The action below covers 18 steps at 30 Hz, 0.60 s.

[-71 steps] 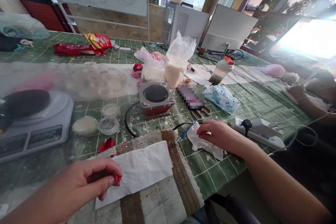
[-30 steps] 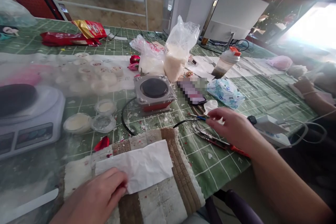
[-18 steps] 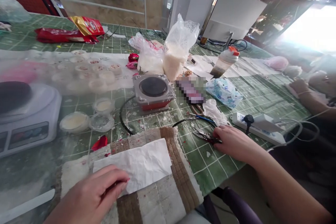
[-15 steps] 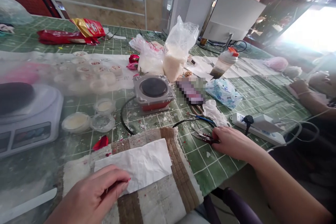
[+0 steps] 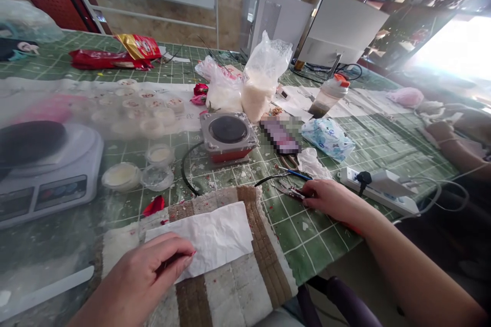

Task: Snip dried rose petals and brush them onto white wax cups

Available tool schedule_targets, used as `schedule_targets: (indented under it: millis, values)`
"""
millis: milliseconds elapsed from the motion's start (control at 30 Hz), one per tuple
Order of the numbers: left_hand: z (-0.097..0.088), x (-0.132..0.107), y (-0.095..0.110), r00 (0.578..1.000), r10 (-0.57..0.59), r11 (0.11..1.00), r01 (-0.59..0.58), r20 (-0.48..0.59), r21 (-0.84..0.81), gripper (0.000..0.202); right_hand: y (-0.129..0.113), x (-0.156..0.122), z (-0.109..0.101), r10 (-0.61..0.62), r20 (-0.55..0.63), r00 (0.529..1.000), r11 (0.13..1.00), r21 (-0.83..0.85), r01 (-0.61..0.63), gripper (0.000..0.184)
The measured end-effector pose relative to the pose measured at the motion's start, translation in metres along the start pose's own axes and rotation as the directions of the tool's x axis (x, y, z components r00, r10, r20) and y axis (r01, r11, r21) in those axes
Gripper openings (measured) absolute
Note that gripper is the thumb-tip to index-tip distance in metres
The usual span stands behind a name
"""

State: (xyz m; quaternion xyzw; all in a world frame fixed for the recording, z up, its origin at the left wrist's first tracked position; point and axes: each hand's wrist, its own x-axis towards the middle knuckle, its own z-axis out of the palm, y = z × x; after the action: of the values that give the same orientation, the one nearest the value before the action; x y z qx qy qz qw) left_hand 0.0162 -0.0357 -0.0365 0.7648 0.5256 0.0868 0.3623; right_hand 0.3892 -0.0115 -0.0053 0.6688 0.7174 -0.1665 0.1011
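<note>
My left hand (image 5: 148, 276) rests on a striped cloth (image 5: 230, 286), fingers pinched on a small red piece at the edge of a crumpled white paper (image 5: 215, 237). My right hand (image 5: 333, 199) lies on the green grid mat (image 5: 326, 235), fingers closed on red-handled metal pliers (image 5: 291, 192). A crumpled white tissue (image 5: 310, 163) and a blue-handled tool (image 5: 297, 173) lie just beyond that hand. A black cable (image 5: 268, 180) runs toward it.
A small hot plate (image 5: 229, 135) stands mid-table, bags of white granules (image 5: 261, 87) behind it. A white scale (image 5: 46, 168) sits left, small dishes (image 5: 123, 176) and a red petal (image 5: 153, 206) near it. A power strip (image 5: 379, 189) lies right. Another person's arm (image 5: 452, 148) rests at the far right.
My right hand let go of the white tissue, which now lies farther back, and came down on the pliers. My left hand lowered onto the cloth with the red piece.
</note>
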Motion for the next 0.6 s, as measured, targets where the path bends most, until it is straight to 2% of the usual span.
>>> schedule_targets:
  millis: [167, 300, 367, 400, 500, 600]
  values:
    - [0.0, 0.001, -0.001, 1.0, -0.025, 0.999, 0.025, 0.003, -0.035, 0.026, 0.009, 0.002, -0.008, -0.044, -0.022, 0.999, 0.999, 0.017, 0.044, 0.03]
    - [-0.001, 0.002, 0.0, 0.998, -0.062, 0.994, 0.064, 0.019, -0.089, 0.027, 0.015, 0.002, -0.01, 0.055, -0.164, 0.985, 0.997, -0.039, -0.062, 0.037]
    - [-0.002, 0.002, 0.0, 0.994, -0.107, 0.986, 0.107, 0.006, -0.129, 0.029, 0.012, 0.0, -0.008, 0.082, -0.222, 0.972, 0.994, -0.057, -0.096, 0.034]
    - [-0.002, 0.001, -0.001, 0.991, -0.133, 0.98, 0.132, 0.002, -0.149, 0.03, 0.01, -0.001, -0.006, 0.075, -0.21, 0.975, 0.995, -0.055, -0.088, 0.03]
    - [-0.003, -0.001, -0.002, 0.982, -0.187, 0.955, 0.185, 0.014, -0.232, 0.03, 0.002, -0.002, 0.003, 0.034, -0.077, 0.996, 0.999, -0.037, -0.037, 0.023]
    - [-0.007, -0.004, 0.0, 0.982, -0.185, 0.893, 0.18, 0.029, -0.412, 0.025, 0.0, 0.001, 0.014, 0.035, -0.019, 0.999, 0.998, -0.044, -0.036, 0.025]
